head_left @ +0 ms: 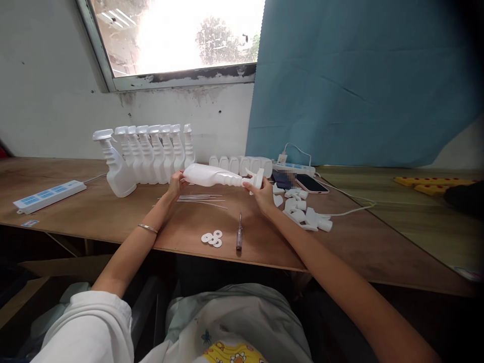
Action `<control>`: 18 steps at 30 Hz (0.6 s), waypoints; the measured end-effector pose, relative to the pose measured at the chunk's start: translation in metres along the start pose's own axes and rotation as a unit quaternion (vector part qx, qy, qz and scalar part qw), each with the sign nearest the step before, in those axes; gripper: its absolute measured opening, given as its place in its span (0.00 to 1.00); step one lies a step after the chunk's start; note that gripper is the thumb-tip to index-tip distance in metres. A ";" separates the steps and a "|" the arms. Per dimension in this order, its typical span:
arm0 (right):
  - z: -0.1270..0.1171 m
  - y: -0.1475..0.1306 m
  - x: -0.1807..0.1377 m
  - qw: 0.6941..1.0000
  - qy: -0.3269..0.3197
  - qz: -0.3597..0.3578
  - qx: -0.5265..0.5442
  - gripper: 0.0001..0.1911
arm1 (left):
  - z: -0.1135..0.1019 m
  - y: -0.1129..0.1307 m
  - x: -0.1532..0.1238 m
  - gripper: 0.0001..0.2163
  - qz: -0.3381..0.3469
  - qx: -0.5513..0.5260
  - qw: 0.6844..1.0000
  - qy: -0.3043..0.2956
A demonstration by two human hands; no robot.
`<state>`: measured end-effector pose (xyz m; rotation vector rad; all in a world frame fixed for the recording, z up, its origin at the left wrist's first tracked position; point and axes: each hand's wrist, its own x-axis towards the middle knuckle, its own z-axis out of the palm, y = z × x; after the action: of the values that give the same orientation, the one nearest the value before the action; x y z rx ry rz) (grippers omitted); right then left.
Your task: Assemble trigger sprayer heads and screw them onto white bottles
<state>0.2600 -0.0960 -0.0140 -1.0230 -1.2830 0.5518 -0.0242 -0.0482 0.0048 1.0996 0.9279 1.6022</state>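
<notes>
I hold a white spray bottle [214, 176] sideways above the wooden table [113, 217]. My left hand [176, 183] grips its base end. My right hand [260, 194] is closed on the white trigger head [258, 178] at the bottle's neck. Under the bottle lie several thin white dip tubes [202, 199]. Three white ring washers [212, 238] and a small screwdriver [239, 232] rest nearer the table's front edge.
A row of upright white spray bottles [145, 156] stands at the back left. Bottles without heads lie by the wall [240, 164]. Loose trigger heads [306, 214] sit to the right, beside two phones [298, 181] and a power strip [293, 168]. Another power strip [49, 195] lies far left.
</notes>
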 end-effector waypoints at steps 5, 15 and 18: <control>0.001 -0.005 -0.001 0.996 0.000 0.032 0.079 0.23 | 0.000 0.002 -0.002 0.13 0.019 0.011 1.000 0.003; 0.001 -0.006 0.001 0.989 0.013 0.082 0.122 0.20 | 0.004 0.004 -0.008 0.10 0.022 -0.019 0.999 -0.034; 0.002 -0.005 -0.001 0.990 -0.003 0.070 0.120 0.21 | 0.007 0.007 -0.008 0.11 -0.003 -0.097 0.995 -0.025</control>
<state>0.2568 -0.0985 -0.0101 -0.9141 -1.1240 0.7963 -0.0184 -0.0572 0.0118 0.9952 0.7248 1.6159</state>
